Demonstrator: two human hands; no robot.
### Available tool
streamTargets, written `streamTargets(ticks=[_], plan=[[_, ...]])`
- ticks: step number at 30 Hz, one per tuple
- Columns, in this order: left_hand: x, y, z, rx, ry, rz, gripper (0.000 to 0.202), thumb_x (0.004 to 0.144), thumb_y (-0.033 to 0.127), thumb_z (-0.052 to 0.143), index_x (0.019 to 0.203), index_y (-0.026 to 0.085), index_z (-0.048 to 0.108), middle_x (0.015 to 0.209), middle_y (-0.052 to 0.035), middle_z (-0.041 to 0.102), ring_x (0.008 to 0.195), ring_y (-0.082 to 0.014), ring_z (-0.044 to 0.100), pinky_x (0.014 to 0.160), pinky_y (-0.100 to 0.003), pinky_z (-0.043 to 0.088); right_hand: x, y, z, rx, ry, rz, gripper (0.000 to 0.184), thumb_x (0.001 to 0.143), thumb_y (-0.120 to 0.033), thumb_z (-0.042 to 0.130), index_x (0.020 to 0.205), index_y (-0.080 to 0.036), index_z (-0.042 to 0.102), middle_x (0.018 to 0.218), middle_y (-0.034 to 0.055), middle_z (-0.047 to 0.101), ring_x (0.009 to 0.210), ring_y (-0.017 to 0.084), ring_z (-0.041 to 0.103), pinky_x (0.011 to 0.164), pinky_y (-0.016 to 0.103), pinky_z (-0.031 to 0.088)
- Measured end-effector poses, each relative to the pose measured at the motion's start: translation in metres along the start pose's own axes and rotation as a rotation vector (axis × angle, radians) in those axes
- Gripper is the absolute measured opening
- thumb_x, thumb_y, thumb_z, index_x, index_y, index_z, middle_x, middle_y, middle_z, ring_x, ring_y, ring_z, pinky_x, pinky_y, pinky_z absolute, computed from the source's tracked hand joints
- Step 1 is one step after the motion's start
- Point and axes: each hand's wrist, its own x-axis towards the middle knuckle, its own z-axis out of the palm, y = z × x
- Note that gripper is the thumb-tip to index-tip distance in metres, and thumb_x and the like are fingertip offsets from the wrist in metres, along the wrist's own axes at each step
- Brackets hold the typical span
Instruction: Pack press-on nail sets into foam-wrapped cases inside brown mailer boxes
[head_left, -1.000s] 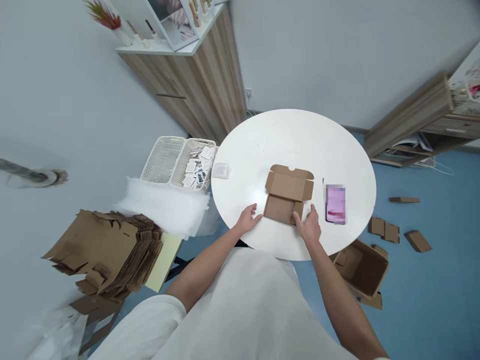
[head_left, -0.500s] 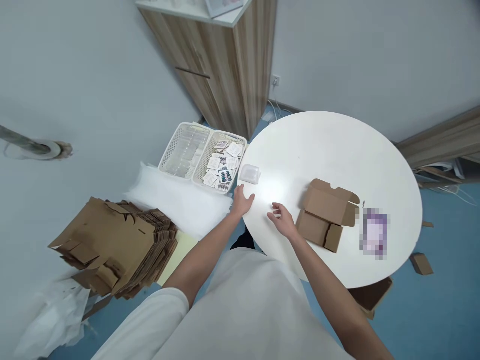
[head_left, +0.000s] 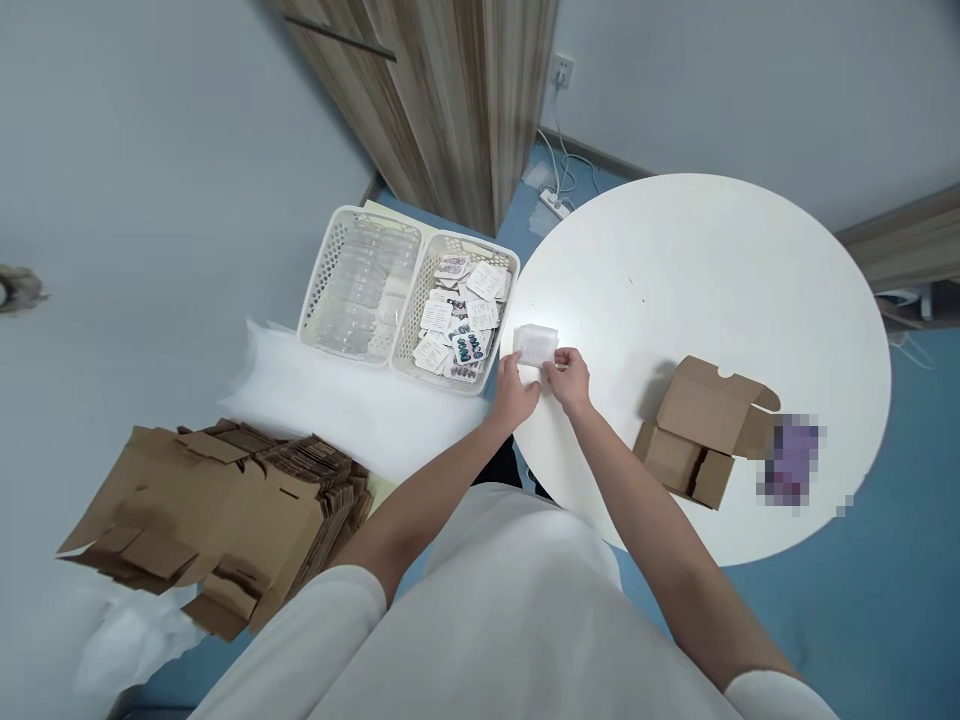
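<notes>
A small clear plastic case (head_left: 535, 343) lies at the left edge of the round white table (head_left: 697, 270). My left hand (head_left: 516, 391) grips its near left corner with fingers closed. My right hand (head_left: 568, 378) pinches the case's near right corner. A half-folded brown cardboard box (head_left: 701, 428) sits open on the table to the right, apart from both hands.
Two white baskets stand left of the table: one (head_left: 360, 288) with clear cases, one (head_left: 461, 313) with printed cards. White foam sheets (head_left: 337, 395) and a stack of flat cardboard blanks (head_left: 217, 505) lie on the left. A blurred phone (head_left: 795, 460) rests beside the box. A wooden cabinet (head_left: 450, 100) stands behind.
Both hands left the cardboard box and moved left to the clear plastic case, now gripping it. The view swung left and down.
</notes>
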Motion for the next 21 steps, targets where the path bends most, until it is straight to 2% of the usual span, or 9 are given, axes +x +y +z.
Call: streamTargets(ticks=[5,8,10,12,16,21], plan=[[-0.006,-0.003,-0.006,-0.022,-0.016,-0.088,0.048,0.075,0.028,0.052,0.119,0.017,0.036,0.099,-0.0076,0.054,0.084,-0.0162,0.054,0.075,-0.030,0.042,-0.019,0.021,-0.016,-0.096,0.026,0.089,0.028,0.064,-0.033,0.051,0.089,-0.019,0.051,0.088,0.0034,0.059,0.075,0.015,0.055,0.065,0.027,0.044],[-0.005,-0.005,-0.006,0.030,-0.114,-0.075,0.036,0.079,0.031,0.047,0.113,0.016,0.046,0.080,-0.0031,0.058,0.072,-0.0146,0.055,0.070,-0.028,0.043,-0.033,0.034,-0.025,-0.072,-0.001,0.112,0.026,0.065,-0.033,0.051,0.087,-0.020,0.051,0.084,0.0026,0.060,0.072,0.015,0.055,0.063,0.027,0.044],[-0.005,-0.006,-0.004,0.075,-0.170,-0.046,0.028,0.080,0.030,0.046,0.104,0.018,0.053,0.075,-0.0017,0.059,0.070,-0.0146,0.055,0.068,-0.028,0.043,-0.040,0.040,-0.028,-0.048,-0.018,0.112,0.026,0.066,-0.035,0.051,0.087,-0.020,0.051,0.083,0.0025,0.060,0.070,0.015,0.055,0.061,0.026,0.044],[-0.008,-0.006,-0.002,0.090,-0.187,-0.041,0.025,0.080,0.030,0.046,0.099,0.018,0.057,0.075,-0.0016,0.060,0.069,-0.0145,0.056,0.067,-0.027,0.044,-0.046,0.044,-0.031,-0.021,-0.019,0.097,0.026,0.067,-0.038,0.051,0.085,-0.020,0.051,0.079,0.0022,0.060,0.069,0.015,0.055,0.060,0.026,0.044],[-0.023,0.004,0.002,-0.008,-0.172,-0.033,0.025,0.080,0.029,0.046,0.099,0.018,0.057,0.089,-0.0041,0.063,0.072,-0.0143,0.058,0.067,-0.026,0.046,-0.062,0.049,-0.043,0.034,-0.001,0.036,0.028,0.068,-0.047,0.050,0.074,-0.020,0.052,0.069,0.0005,0.058,0.064,0.014,0.053,0.059,0.026,0.043],[-0.058,0.028,0.017,-0.155,-0.246,0.048,0.027,0.080,0.032,0.047,0.099,0.017,0.056,0.095,-0.0064,0.063,0.081,-0.0152,0.059,0.072,-0.027,0.046,-0.092,0.061,-0.082,0.088,0.053,-0.038,0.033,0.069,-0.051,0.050,0.076,-0.020,0.052,0.074,0.0030,0.060,0.065,0.015,0.054,0.058,0.026,0.043]])
